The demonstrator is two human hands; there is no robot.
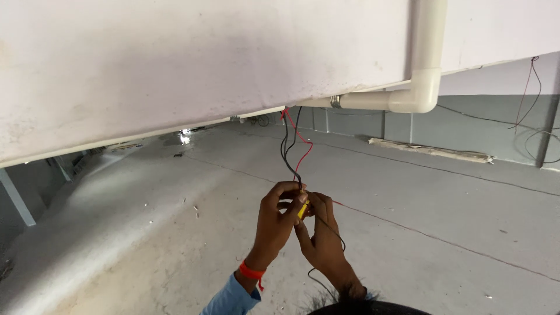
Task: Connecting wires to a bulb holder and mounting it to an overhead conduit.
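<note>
Both my hands are raised close together below a white wall panel (192, 64). A red wire (303, 140) and a black wire (286, 153) hang from the panel's lower edge down to my fingers. My left hand (278, 219), with an orange band at the wrist, pinches the wire ends and touches a small yellow piece (301, 211). My right hand (319, 239) grips the same yellow piece and the wires from the other side. A thin black wire (337, 234) trails down past my right wrist.
A white plastic pipe with an elbow (421, 87) runs down the panel and turns left along its edge. Beyond lies a grey concrete surface (420, 198) with a long pale strip (431, 150) and loose dark cables (528, 111) at the right.
</note>
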